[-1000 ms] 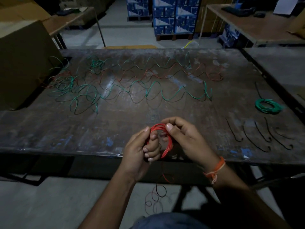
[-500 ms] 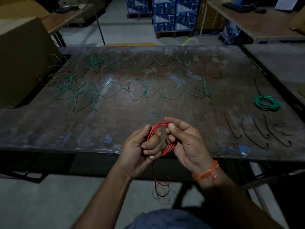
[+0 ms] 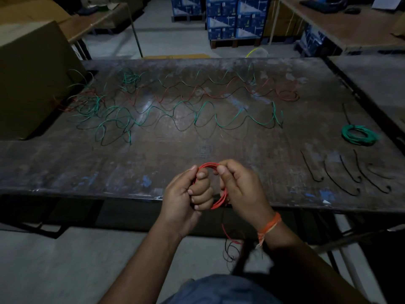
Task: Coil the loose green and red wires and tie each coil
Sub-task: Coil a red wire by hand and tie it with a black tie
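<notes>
Red insulated wire, wound into a small coil (image 3: 215,185), is held above the near edge of the dark metal counter (image 3: 153,163). It is gripped by the curled left hand (image 3: 186,194) and pinched at its top by the right hand (image 3: 241,189). A loose tail (image 3: 228,235) hangs below the fingers. Light and springy by the look of it, the coil is best clamped across all its turns.
</notes>
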Motion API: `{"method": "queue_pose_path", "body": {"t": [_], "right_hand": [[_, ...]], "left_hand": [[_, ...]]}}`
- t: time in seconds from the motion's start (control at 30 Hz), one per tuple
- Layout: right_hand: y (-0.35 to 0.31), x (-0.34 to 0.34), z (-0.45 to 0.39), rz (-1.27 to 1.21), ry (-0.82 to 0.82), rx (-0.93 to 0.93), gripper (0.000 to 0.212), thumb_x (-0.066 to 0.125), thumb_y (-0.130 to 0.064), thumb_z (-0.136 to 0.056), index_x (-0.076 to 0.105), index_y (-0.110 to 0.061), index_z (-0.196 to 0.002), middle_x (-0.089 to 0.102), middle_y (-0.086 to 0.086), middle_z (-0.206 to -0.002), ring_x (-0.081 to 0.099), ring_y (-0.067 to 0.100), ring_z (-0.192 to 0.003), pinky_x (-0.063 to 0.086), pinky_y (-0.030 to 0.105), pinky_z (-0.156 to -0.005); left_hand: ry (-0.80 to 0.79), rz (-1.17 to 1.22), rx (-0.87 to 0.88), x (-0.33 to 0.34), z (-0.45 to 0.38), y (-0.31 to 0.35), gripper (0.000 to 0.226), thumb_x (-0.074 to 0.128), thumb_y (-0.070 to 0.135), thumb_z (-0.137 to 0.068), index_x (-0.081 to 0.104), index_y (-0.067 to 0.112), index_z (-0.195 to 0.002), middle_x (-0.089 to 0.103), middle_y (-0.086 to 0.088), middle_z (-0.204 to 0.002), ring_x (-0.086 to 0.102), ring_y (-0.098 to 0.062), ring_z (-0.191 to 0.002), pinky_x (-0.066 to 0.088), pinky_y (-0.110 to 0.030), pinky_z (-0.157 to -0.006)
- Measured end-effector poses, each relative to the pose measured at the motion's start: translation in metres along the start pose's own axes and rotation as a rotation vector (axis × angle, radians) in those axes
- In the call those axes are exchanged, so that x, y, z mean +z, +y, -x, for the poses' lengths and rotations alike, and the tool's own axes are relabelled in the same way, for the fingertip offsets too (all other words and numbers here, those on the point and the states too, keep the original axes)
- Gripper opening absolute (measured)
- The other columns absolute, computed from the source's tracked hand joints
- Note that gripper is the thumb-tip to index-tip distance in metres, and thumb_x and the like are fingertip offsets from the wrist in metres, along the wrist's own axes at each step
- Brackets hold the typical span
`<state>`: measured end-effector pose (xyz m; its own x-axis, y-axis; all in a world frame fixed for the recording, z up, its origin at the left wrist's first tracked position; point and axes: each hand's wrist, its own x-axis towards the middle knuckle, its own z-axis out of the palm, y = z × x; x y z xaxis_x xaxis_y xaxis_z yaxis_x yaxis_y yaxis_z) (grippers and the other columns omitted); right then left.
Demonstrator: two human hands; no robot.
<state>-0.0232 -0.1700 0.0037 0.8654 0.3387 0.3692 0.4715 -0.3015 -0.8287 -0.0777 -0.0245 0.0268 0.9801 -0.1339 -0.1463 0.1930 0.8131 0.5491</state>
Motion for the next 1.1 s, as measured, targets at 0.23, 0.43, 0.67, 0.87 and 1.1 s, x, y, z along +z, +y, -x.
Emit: {"method": "queue_pose_path", "body": {"t": [0.23,0.43,0.67,0.87,1.1], "right_hand": [[0.028,-0.012,0.029,-0.364,-0.288,0.282,0.011,0.062,-0.017,-0.099,0.062,-0.026,-0.106,0.060,-0.004,-0.077,0.061,0.017,-0.062,0.050,0.030,-0.063],[0.038,-0.021,0.053,-0.060,-0.261,0.244,0.020,0.067,-0.013,-0.095,0.065,-0.033,-0.095,0.062,-0.012,-0.078,0.058,0.005,-0.063,0.049,0.022,-0.061],[0.015,-0.035,0.040,0.179,-0.217,-0.087,0.013,0.062,-0.012,-0.095,0.071,-0.021,-0.099,0.060,-0.013,-0.091,0.061,0.008,-0.089,0.047,0.023,-0.076],[-0.021,-0.029,0.023,0.139,-0.102,-0.240,0.013,0.060,-0.009,-0.096,0.072,-0.014,-0.098,0.057,-0.001,-0.093,0.058,0.022,-0.091,0.048,0.041,-0.076],[-0.055,-0.016,0.005,0.119,-0.085,-0.350,0.016,0.062,-0.012,-0.096,0.076,-0.013,-0.104,0.043,0.002,-0.098,0.052,0.015,-0.088,0.042,0.021,-0.076]], "left_hand": [[-0.099,0.264,0.085,-0.031,0.003,0.034,0.037,0.026,0.026,-0.107,0.053,0.017,-0.082,0.024,0.009,-0.054,0.019,-0.006,-0.044,0.015,-0.021,-0.044],[-0.031,0.263,0.246,-0.041,0.007,0.055,0.025,0.040,0.020,-0.100,0.054,0.017,-0.080,0.031,0.007,-0.051,0.020,-0.006,-0.044,0.020,-0.020,-0.041],[0.155,0.032,0.341,-0.027,0.006,0.048,0.030,0.034,0.030,-0.104,0.049,0.021,-0.079,0.030,0.010,-0.050,0.021,-0.003,-0.040,0.018,-0.017,-0.041],[0.260,-0.311,0.423,-0.017,0.002,0.028,0.025,0.036,0.026,-0.104,0.045,0.013,-0.084,0.045,0.000,-0.057,0.040,-0.011,-0.049,0.034,-0.021,-0.048],[0.197,-0.666,0.416,-0.011,0.008,0.015,0.034,0.037,0.028,-0.108,0.050,0.014,-0.080,0.054,-0.007,-0.059,0.050,-0.020,-0.049,0.044,-0.027,-0.048]]}}
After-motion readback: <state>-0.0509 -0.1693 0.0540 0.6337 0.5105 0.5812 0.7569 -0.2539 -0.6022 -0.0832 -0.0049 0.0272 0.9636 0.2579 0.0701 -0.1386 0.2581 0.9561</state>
